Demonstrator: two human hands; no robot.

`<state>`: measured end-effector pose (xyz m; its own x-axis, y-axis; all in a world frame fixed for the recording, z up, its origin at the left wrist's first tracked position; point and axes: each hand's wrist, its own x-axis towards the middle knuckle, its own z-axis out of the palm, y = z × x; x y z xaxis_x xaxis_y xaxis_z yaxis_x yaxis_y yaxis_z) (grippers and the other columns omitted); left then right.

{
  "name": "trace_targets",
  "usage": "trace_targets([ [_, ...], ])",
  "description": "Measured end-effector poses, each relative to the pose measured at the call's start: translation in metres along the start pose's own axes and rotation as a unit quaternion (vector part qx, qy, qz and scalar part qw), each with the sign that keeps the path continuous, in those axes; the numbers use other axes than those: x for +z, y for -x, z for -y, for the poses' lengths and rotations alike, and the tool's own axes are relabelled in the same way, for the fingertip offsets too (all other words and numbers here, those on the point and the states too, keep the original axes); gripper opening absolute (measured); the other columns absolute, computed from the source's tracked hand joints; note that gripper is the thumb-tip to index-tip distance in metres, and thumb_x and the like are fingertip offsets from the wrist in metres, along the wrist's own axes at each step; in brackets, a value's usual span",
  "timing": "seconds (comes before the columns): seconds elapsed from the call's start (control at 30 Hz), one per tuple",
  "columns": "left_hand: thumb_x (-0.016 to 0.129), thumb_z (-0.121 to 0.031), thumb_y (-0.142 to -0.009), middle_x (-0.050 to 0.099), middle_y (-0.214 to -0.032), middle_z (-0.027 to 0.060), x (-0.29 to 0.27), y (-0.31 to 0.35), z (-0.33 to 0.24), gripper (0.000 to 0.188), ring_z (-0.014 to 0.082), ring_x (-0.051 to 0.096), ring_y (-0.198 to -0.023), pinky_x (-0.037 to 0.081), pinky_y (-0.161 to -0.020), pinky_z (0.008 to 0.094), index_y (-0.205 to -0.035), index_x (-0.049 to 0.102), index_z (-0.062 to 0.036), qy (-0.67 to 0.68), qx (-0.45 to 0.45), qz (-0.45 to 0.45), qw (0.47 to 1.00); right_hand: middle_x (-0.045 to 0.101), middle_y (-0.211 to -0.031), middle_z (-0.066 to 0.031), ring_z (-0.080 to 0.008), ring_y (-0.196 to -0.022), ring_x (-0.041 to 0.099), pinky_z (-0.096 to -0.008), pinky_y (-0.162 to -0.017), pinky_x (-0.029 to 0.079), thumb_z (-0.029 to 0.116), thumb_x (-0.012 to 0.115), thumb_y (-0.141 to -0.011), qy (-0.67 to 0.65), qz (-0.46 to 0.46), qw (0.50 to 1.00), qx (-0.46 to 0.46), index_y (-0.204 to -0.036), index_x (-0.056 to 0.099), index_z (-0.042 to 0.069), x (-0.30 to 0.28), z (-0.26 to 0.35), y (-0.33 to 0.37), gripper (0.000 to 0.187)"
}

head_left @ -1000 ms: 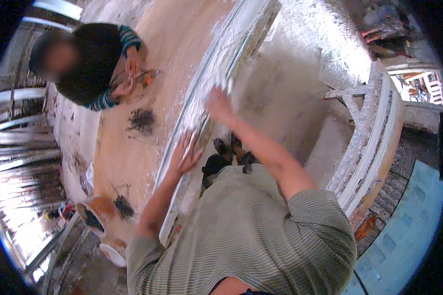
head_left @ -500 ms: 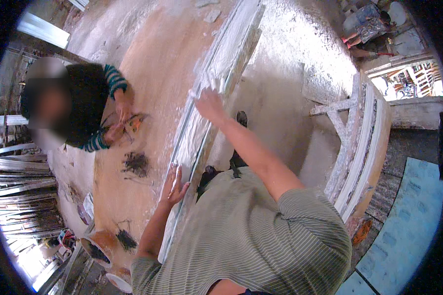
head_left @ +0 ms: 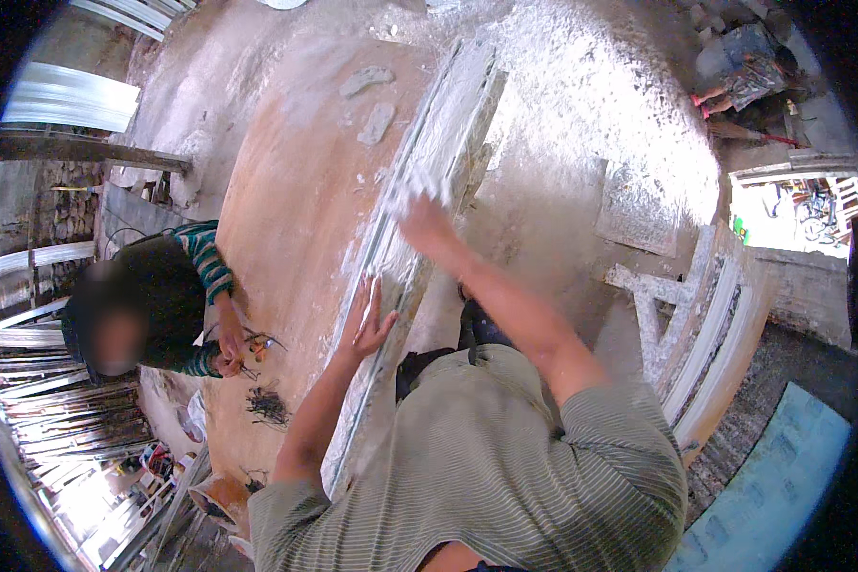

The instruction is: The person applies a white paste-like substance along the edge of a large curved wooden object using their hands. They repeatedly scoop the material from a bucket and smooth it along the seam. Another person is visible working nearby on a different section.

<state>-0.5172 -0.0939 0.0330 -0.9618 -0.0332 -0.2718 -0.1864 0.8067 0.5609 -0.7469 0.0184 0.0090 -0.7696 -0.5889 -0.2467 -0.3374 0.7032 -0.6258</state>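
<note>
A long, narrow white moulding strip, plaster-like and grooved lengthwise, runs diagonally in front of me along the edge of a tan board table. My left hand lies on the strip's nearer half with fingers stretched and apart. Farther up the strip, my right hand is closed over a crumpled white wad, pressed against the strip's surface. Motion blurs the wad, so I cannot tell whether it is cloth or something else.
Across the table a person handles dark wiry strands; a dark tangle lies nearby. Flat white scraps sit at the table's far end. A white-crusted trestle with moulding strips stands right, beside a light-blue sheet.
The view has shifted, with the table's far end showing more. My right hand stays on the strip with the white wad. My left hand remains flat on it, fingers spread.
</note>
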Motion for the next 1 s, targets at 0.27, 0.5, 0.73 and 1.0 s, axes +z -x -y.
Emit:
trace_targets([
  [0.27, 0.049, -0.039, -0.093, 0.016, -0.153, 0.0269, -0.009, -0.181, -0.043, 0.074, 0.0393, 0.014, -0.143, 0.014, -0.117, 0.0445, -0.145, 0.023, 0.0061, -0.018, 0.042, -0.083, 0.996, 0.040, -0.141, -0.0278, -0.0469, -0.130, 0.038, -0.0599, -0.107, 0.028, 0.044, 0.047, -0.093, 0.048, -0.049, 0.998, 0.015, -0.134, 0.046, -0.002, -0.042, -0.040, -0.081, 0.061],
  [0.5, 0.047, -0.046, -0.095, 0.028, -0.152, 0.0192, -0.004, -0.199, -0.062, 0.067, 0.0313, 0.020, -0.143, 0.018, -0.118, 0.0420, -0.139, 0.038, 0.0039, -0.151, 0.146, -0.106, 0.972, 0.044, -0.140, -0.0232, -0.0449, -0.125, 0.045, -0.0586, -0.103, 0.035, 0.031, 0.043, -0.096, 0.293, 0.032, 0.954, -0.056, -0.138, 0.048, 0.017, -0.119, -0.081, -0.141, 0.044],
  [0.73, 0.048, -0.045, -0.094, 0.035, -0.147, 0.0202, 0.007, -0.053, -0.023, 0.064, 0.0314, 0.026, -0.141, 0.020, -0.117, 0.0423, -0.136, 0.043, 0.0033, -0.141, 0.159, -0.062, 0.975, 0.045, -0.129, -0.0333, -0.0469, -0.121, 0.044, -0.0581, -0.101, 0.037, 0.044, 0.054, -0.089, 0.286, -0.244, 0.906, -0.192, -0.127, 0.046, -0.014, -0.001, -0.036, 0.008, 0.069],
  [1.0, 0.049, -0.043, -0.094, 0.031, -0.149, 0.0210, 0.035, 0.179, 0.015, 0.064, 0.0355, 0.020, -0.143, 0.014, -0.118, 0.0441, -0.138, 0.041, 0.0033, -0.085, 0.039, -0.004, 0.996, 0.015, -0.150, -0.0326, -0.0508, -0.139, 0.012, -0.0626, -0.111, 0.013, 0.044, 0.052, -0.091, 0.127, 0.000, 0.980, -0.154, -0.122, 0.050, -0.015, 0.099, 0.051, 0.199, 0.066],
])
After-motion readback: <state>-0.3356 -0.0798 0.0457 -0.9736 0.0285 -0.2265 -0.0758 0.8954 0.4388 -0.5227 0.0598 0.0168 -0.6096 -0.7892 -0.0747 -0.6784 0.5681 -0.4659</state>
